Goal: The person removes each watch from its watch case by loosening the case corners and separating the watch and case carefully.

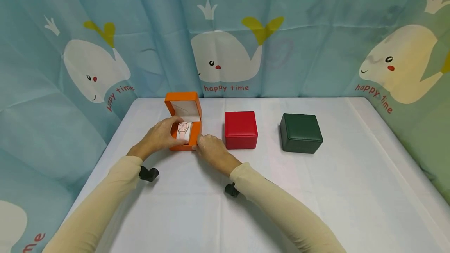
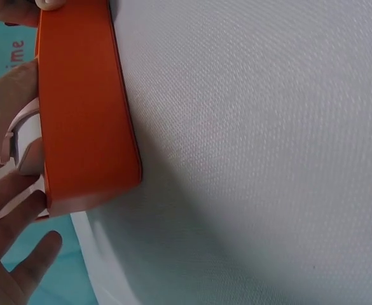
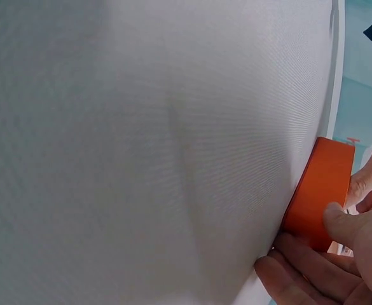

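Observation:
An open orange watch box stands on the white table with its lid raised at the back. Inside it, a wristwatch with a pale pink strap sits around a white cushion. My left hand reaches over the box's left side, thumb and fingers pinching the watch at its near and far ends. In the left wrist view the orange front wall hides part of the watch. My right hand grips the box's front right corner, its thumb against the orange wall.
To the right of the orange box stand a closed red box and, farther right, a closed dark green box. A blue curtain with whale prints hangs behind the table and along its sides.

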Available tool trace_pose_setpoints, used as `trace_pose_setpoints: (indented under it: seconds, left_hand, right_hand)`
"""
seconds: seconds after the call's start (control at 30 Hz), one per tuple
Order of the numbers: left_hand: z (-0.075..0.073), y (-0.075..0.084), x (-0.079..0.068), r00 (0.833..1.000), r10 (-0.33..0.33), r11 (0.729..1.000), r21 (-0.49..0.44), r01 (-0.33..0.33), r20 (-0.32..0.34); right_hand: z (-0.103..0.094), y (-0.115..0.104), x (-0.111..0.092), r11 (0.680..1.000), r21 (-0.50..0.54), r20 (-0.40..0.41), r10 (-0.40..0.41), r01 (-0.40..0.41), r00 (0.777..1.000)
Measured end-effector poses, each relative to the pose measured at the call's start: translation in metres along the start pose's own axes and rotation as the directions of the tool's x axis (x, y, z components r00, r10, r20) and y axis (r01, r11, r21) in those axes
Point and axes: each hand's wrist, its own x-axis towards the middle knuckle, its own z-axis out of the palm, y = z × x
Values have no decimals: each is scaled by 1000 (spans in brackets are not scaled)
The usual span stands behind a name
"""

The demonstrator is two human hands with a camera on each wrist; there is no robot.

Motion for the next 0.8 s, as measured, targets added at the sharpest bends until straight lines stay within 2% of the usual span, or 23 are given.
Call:
trace_pose_setpoints:
  seconds: [0.27, 0.5, 0.63, 0.8]
  left_hand:
    - [-1, 1, -2, 999, 15, 1000, 16, -15, -35]
    - [1, 0, -4, 993, 76, 997, -4, -77, -93]
    - [2, 0, -5, 984, 118, 993, 10, -118, -133]
    - [6, -1, -6, 963, 185, 983, 39, -180, -197]
  right_hand:
    - [1, 1, 0, 1000, -3, 6, -5, 5, 1000]
    - [0, 1, -1, 1000, -5, 3, -11, 11, 1000]
    - [0, 1, -2, 1000, -13, -8, -17, 17, 1000]
    - [2, 2, -2, 999, -26, -13, -19, 18, 1000]
